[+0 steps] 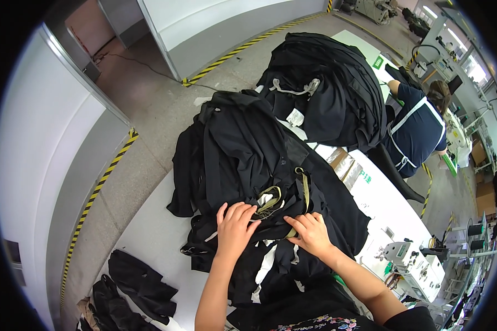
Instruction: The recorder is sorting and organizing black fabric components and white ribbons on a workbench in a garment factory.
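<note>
A heap of black garments lies on the white table in front of me. On it, my left hand rests with its fingers stretched out and the thumb apart, touching the cloth. My right hand is closed at the thumb and forefinger on an olive-green tape, which runs under the fingers and shows again beside the thumb. Between the hands, a loose bundle of olive-green strands surrounds a small white piece. White strips hang among the dark folds nearer to me.
A second, larger black pile stands beyond, with a pale strap across it. Dark cloth pieces lie at the table's lower left. A white sewing machine is at the right. Farther right, a person in an apron works.
</note>
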`<state>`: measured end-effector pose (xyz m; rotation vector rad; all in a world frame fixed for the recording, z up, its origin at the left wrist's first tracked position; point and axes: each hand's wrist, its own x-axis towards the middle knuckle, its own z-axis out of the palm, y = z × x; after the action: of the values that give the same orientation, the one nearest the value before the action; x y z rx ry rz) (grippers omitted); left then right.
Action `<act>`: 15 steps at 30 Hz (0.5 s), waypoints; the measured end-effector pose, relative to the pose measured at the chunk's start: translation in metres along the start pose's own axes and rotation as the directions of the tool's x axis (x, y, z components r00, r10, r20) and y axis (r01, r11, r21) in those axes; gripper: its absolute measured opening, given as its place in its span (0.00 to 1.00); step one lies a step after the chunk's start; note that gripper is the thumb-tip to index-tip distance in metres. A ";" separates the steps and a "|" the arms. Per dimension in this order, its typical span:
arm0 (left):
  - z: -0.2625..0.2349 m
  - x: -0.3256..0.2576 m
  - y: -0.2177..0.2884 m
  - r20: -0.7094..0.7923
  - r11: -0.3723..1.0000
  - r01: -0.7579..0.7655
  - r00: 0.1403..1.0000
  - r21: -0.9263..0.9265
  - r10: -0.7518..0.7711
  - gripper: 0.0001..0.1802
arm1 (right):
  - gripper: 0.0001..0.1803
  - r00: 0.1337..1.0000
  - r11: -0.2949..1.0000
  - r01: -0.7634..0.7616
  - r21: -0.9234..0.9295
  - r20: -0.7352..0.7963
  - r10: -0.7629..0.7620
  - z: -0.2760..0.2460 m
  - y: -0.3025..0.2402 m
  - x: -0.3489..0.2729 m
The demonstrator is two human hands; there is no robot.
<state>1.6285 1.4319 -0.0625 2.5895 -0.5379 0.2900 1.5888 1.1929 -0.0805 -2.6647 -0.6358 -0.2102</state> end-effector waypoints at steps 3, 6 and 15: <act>-0.003 0.011 -0.014 0.106 0.999 0.006 0.994 -0.035 -0.002 0.12 | 0.37 1.000 1.000 0.005 0.026 0.003 -0.006 0.000 -0.002 -0.003; -0.005 0.020 -0.024 0.081 0.981 0.117 0.991 -0.152 -0.105 0.08 | 0.37 1.000 0.999 0.017 0.046 0.001 -0.017 0.001 -0.001 -0.009; -0.011 0.021 -0.080 0.214 0.595 0.508 0.842 -0.623 -0.495 0.07 | 0.34 0.999 0.999 -0.003 0.039 0.043 0.002 0.006 0.002 -0.012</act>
<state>1.6805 1.4953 -0.0797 1.9135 0.1190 -0.1170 1.5797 1.1892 -0.0890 -2.6391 -0.6434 -0.1388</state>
